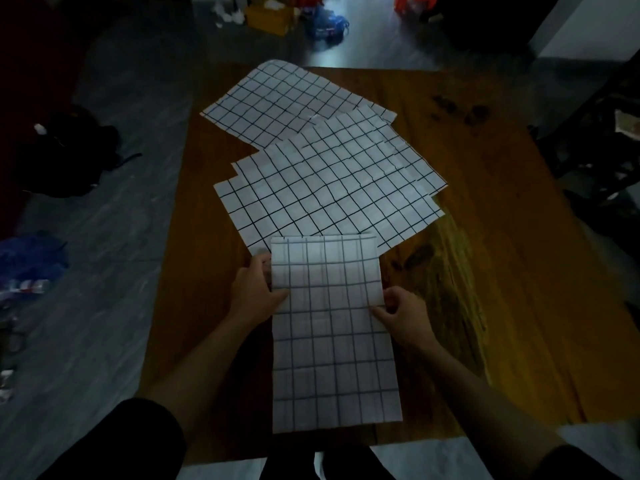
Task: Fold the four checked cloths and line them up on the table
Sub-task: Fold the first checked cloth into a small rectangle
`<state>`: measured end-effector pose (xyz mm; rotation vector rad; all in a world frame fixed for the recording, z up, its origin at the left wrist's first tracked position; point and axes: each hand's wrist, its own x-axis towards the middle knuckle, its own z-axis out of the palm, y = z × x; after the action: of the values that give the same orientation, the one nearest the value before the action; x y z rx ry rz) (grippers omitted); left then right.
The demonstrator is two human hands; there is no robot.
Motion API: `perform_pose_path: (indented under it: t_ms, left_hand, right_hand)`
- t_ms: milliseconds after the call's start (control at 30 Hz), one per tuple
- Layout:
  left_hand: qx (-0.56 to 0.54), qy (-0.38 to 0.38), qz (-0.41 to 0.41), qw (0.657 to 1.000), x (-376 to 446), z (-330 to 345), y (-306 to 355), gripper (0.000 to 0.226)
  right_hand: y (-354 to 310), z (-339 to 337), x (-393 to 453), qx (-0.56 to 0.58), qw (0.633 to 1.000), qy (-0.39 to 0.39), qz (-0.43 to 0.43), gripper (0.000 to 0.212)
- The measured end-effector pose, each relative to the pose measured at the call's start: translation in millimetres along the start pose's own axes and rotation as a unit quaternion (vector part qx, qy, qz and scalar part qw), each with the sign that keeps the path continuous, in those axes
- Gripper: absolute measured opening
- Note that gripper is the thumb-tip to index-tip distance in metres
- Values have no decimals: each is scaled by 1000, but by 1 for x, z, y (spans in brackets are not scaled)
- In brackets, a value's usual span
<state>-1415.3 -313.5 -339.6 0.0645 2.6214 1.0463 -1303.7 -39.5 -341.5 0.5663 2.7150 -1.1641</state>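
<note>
Checked cloth (332,327) pinched at both edges by hands: left (254,292), right (401,315).

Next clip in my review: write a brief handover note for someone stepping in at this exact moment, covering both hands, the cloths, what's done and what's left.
Left hand: grips the left edge of the long folded white black-checked cloth nearest the person, thumb on top.
Right hand: pinches that cloth's right edge.
Cloths: this one lies as a narrow strip on the brown wooden table. Beyond it, an overlapping pile of flat unfolded checked cloths; the farthest cloth reaches the far table edge.
Done: the near cloth seems folded to a strip.
Left: probably fold it shorter, fold the rest, line all up.
</note>
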Motion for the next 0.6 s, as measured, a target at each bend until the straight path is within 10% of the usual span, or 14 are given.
perform_pose_path:
  t_ms: [600]
  left_hand:
    - [-19,-38,-30,999,-57,12,-3,13]
  right_hand:
    - [10,-8,-23,15,1000,-21,-4,15]
